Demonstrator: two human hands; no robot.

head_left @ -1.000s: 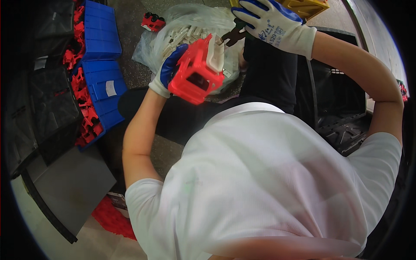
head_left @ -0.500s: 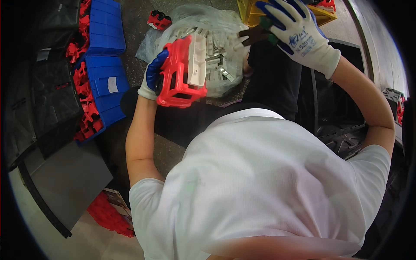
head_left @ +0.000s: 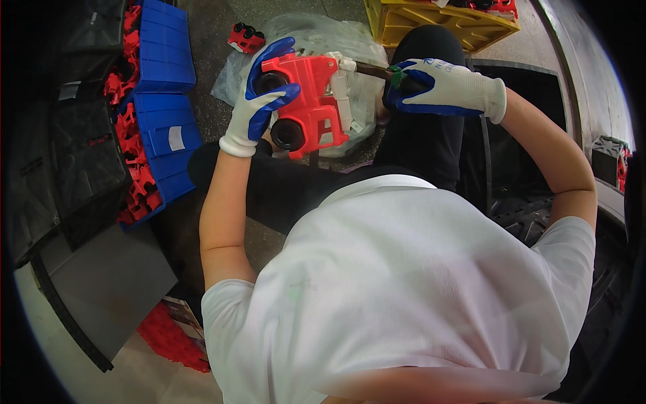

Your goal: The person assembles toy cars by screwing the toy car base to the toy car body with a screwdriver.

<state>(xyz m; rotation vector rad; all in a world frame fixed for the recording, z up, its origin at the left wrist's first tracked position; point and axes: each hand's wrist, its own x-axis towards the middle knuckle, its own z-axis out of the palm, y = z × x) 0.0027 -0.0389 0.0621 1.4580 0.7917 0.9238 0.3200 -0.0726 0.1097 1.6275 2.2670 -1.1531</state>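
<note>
Left hand [head_left: 259, 101] grip closed around red toy truck body [head_left: 309, 104] — held up over the lap, wheels facing camera. Right hand [head_left: 441, 87] clamped on a dark-handled tool [head_left: 373, 69], tip at the truck's white part. Clear plastic bag [head_left: 316, 37] behind — blue bins [head_left: 161, 81] to the left.

Blue bins [head_left: 165, 87] w/ red parts, yellow crate [head_left: 431, 20], clear bag [head_left: 316, 34].

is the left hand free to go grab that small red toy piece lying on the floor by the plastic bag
Probably not as things stand. The left hand is wrapped around the red toy truck, which the right hand works on with a tool. The small red piece lies unobstructed beyond it.
</note>
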